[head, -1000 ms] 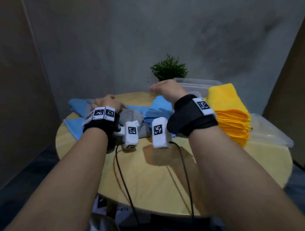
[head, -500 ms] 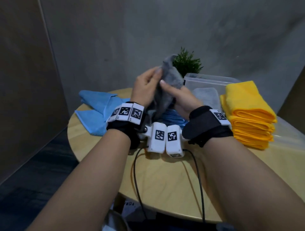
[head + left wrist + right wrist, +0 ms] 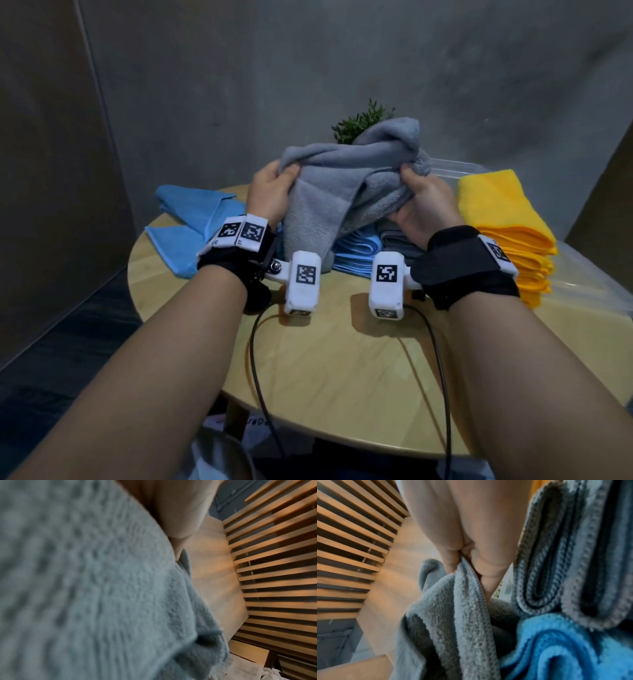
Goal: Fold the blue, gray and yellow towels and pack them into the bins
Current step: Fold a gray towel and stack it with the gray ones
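A staged indoor recording corner, not a lived-in home: a small round wooden desk (image 3: 342, 370) stands against bare grey walls (image 3: 308, 68) filling the upper frame, with a little green plant (image 3: 359, 125) at the desk's far edge. Wooden slats (image 3: 274, 561) fill the right of the left-wrist view. Stacked yellow towels (image 3: 507, 236) at right suggest a set-up exercise

One gray towel (image 3: 346, 178) held up, one yellow stack (image 3: 503, 226), one plant (image 3: 359, 125), one round table (image 3: 342, 370).
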`<move>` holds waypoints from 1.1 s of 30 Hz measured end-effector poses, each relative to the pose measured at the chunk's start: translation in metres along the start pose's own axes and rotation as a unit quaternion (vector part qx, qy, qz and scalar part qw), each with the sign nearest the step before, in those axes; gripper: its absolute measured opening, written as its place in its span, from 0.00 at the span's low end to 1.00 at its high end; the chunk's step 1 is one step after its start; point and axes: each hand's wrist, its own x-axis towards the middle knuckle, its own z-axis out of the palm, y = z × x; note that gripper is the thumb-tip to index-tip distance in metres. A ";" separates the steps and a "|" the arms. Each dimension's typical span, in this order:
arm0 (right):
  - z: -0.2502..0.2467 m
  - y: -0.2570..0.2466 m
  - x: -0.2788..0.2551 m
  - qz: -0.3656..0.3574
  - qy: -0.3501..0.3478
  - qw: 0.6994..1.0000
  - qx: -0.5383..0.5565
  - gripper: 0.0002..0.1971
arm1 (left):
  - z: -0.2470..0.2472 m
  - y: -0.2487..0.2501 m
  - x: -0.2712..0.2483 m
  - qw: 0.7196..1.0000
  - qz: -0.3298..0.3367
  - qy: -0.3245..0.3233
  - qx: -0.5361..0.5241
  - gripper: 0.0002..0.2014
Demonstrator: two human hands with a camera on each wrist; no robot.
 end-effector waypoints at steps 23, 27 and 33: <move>-0.015 -0.013 0.004 -0.125 0.041 0.984 0.124 0.33 | -0.003 -0.006 -0.003 0.983 -0.032 -0.097 0.151 0.17; -0.019 -0.019 0.005 -0.101 0.035 0.974 0.199 0.29 | -0.007 0.001 0.002 0.996 -0.079 -0.038 0.004 0.12; -0.007 -0.008 0.002 -0.031 0.041 0.999 -0.006 0.31 | -0.007 0.015 -0.012 0.959 -0.198 -0.033 -0.201 0.24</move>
